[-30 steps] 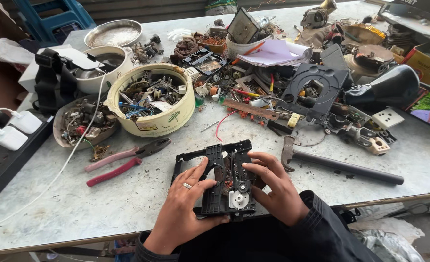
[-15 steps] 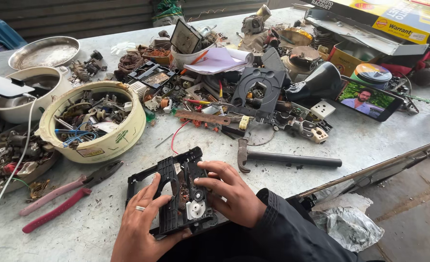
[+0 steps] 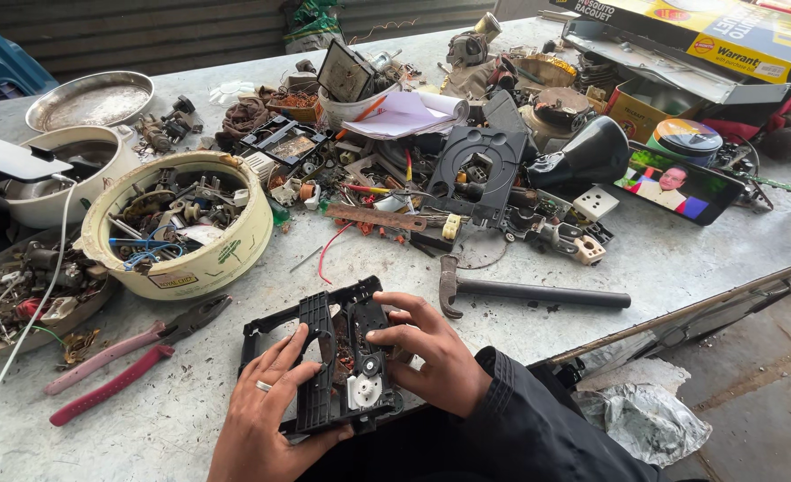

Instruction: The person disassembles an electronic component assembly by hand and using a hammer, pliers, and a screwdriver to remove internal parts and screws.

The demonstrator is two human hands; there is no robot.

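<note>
Nearest edge: black plastic mechanism frame (image 3: 328, 357), flat on the grey, scuffed tabletop (image 3: 163, 419), held from both sides. Left hand (image 3: 266, 419), ring on one finger, fingers spread and pressed on the frame's left half. Right hand (image 3: 435, 353), dark sleeve, fingers curled onto the frame's right edge, thumb near a white gear (image 3: 364, 390).

Left of the frame: one pair of pliers with pink-red handles (image 3: 128, 357), lying flat, apart from the frame. Right of the frame: one hammer (image 3: 529, 290) with a dark handle, head just beyond the right hand.

Middle distance, left: one cream round tub (image 3: 181, 223) full of small metal parts and wires; one shallow dish of scrap parts (image 3: 20, 295) beside it; one white bowl (image 3: 47, 178) behind; a white cable (image 3: 29, 321) across the dish.

Middle distance, centre: dense heap of dismantled parts, including one black disc-drive tray (image 3: 476, 170), one rusty strip (image 3: 377, 217), one white socket plate (image 3: 596, 203).

Far: one steel plate (image 3: 87, 100), one white cup with papers (image 3: 395, 112), one small lit screen (image 3: 676, 183), cardboard boxes (image 3: 699, 36) at right. Beyond the tabletop: corrugated shutter (image 3: 145, 27). Right foreground: concrete floor with crumpled plastic (image 3: 645, 415).
</note>
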